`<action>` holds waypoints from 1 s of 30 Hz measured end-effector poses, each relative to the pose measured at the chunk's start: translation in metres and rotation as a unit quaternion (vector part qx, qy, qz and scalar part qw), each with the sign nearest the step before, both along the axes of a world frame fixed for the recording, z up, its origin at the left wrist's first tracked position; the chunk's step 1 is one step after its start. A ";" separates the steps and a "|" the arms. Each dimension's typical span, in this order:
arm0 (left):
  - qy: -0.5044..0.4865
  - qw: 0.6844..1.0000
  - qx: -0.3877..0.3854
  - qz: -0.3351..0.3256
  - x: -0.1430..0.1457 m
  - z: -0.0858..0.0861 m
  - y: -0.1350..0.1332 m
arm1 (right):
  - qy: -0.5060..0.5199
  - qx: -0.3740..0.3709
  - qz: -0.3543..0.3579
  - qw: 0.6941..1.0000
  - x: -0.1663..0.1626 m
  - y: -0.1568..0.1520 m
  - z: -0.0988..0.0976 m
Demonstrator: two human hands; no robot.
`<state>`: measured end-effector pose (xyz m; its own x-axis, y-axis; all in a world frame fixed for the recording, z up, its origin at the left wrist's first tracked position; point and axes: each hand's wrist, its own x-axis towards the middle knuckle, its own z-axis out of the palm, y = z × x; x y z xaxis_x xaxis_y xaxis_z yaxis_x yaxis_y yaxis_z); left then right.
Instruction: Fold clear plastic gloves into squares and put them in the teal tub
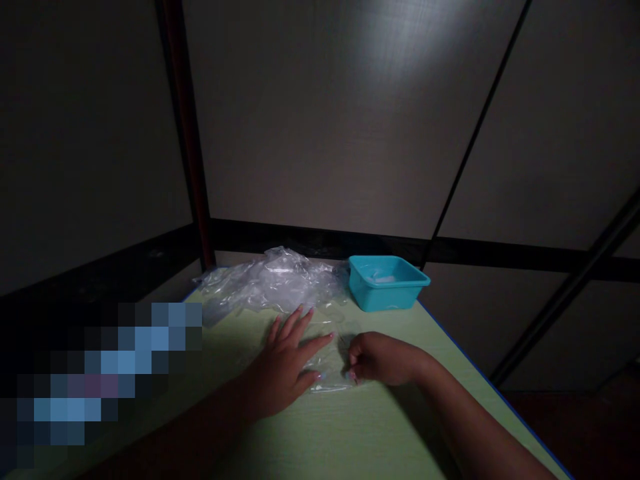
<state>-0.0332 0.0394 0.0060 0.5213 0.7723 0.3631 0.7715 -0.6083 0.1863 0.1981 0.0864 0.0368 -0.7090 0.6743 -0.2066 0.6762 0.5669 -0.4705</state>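
Note:
A clear plastic bag (327, 363) lies flat on the light green table, its edges hard to make out. My left hand (287, 370) rests on it with the fingers spread. At its right side my right hand (377, 359) is closed, thumb and fingers pinched together at the bag's edge. What lies inside that pinch is mostly hidden, though it appears to be the bag's edge. Beyond my left fingertips sits a crumpled heap of clear plastic bags (280, 280).
A turquoise plastic basket (390, 295) with something pale inside stands at the table's far right corner. The table (320, 440) has a blue edge and meets dark panelled walls (320, 133) at the back. A pixelated patch covers the lower left.

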 end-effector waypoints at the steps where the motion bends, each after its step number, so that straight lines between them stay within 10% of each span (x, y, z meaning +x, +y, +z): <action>1: 0.006 1.000 -0.004 0.007 0.000 -0.002 0.001 | -0.002 0.004 0.001 1.000 0.000 -0.001 0.000; 30: 0.023 0.980 -0.092 -0.176 -0.004 0.001 0.001 | -0.018 -0.006 -0.040 0.999 0.006 0.004 0.005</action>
